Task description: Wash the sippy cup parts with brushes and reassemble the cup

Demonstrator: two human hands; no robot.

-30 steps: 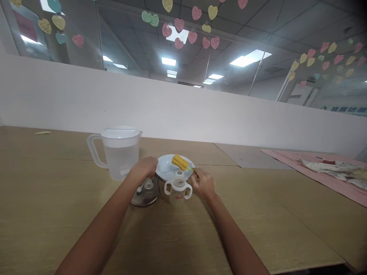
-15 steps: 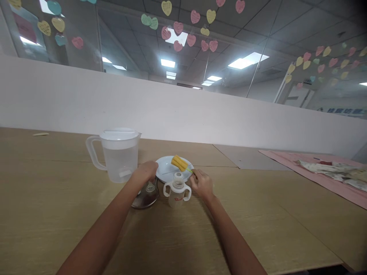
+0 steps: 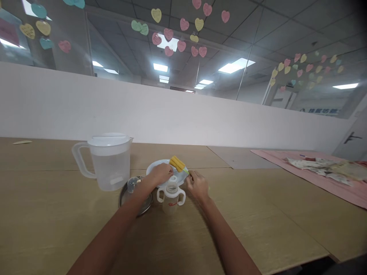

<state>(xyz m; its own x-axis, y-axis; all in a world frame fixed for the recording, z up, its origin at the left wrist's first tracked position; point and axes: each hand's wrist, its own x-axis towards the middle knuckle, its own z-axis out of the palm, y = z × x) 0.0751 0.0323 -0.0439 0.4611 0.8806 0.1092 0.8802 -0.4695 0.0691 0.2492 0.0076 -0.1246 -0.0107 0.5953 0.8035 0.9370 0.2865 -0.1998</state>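
In my right hand [image 3: 197, 186] is a bottle brush [image 3: 177, 163] with a yellow sponge head, gripped by its thin green handle. The brush head is raised over the white plate [image 3: 151, 166]. My left hand [image 3: 161, 173] is over the plate's near part, just left of the sponge. Its fingers are curled together; what they hold, if anything, is hidden. A clear two-handled baby bottle [image 3: 171, 206] stands upright between my forearms, its mouth uncovered. Just behind its mouth shows a small white ring-shaped part [image 3: 172, 178]. Left of the bottle, my left forearm partly covers a round metal tray [image 3: 122, 196] bearing a clear dome-shaped cap [image 3: 133, 184].
A lidded clear pitcher [image 3: 110, 166] holding liquid stands at the left, behind the tray. At the far right, cloths [image 3: 318, 170] lie on a pink sheet [image 3: 338, 192]. A white wall [image 3: 172, 118] with glass above it bounds the wooden table's [image 3: 272, 236] back.
My left hand has moved from above the metal tray rightward to the plate, uncovering the clear cap. My right hand still holds the brush in about the same place. The view has shifted slightly right.
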